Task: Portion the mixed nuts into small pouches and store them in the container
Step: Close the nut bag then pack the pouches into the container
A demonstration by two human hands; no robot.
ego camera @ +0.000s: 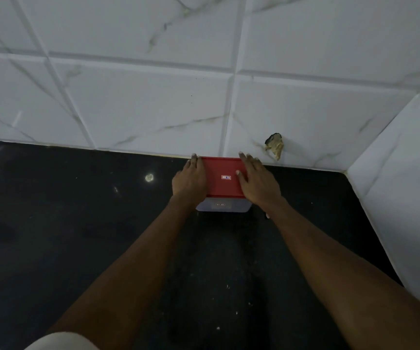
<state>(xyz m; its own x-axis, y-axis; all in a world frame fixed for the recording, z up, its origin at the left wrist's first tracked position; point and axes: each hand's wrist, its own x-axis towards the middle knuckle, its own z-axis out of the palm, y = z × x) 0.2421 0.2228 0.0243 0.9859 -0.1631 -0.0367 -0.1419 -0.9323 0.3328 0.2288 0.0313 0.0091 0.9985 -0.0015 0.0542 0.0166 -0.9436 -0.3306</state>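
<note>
Since the red lid [222, 170] is already laid over the container [222, 207], the storing step is judged to be at its close: the lid is being pressed home. No pouches or nuts are seen, and whatever is inside is hidden by the lid. The container is found at the far edge of the black countertop [77, 223], close against the foot of the tiled wall [153, 104].

The left hand [190, 179] is laid along the left edge of the lid with fingers straight and together. The right hand [258, 181] is spread flat over the right part, with the thumb on the top face. Nothing is clasped by either hand, though whether the left fingertips are hooked over the rim cannot be told.

For the next move, even downward pressure at both ends is judged to be needed until the rim is seated all round. A clean lift of both palms is then called for, so that the light box is not dragged.

The lid is a flat, matt red rectangle with a raised border and a small white label [226, 177]. The body is pale translucent plastic with rounded corners. The countertop is dark polished stone flecked with pale specks. The wall is clad in glossy white tiles veined with grey, and a rough chipped hole [274, 145] is seen just right of the container.
</note>
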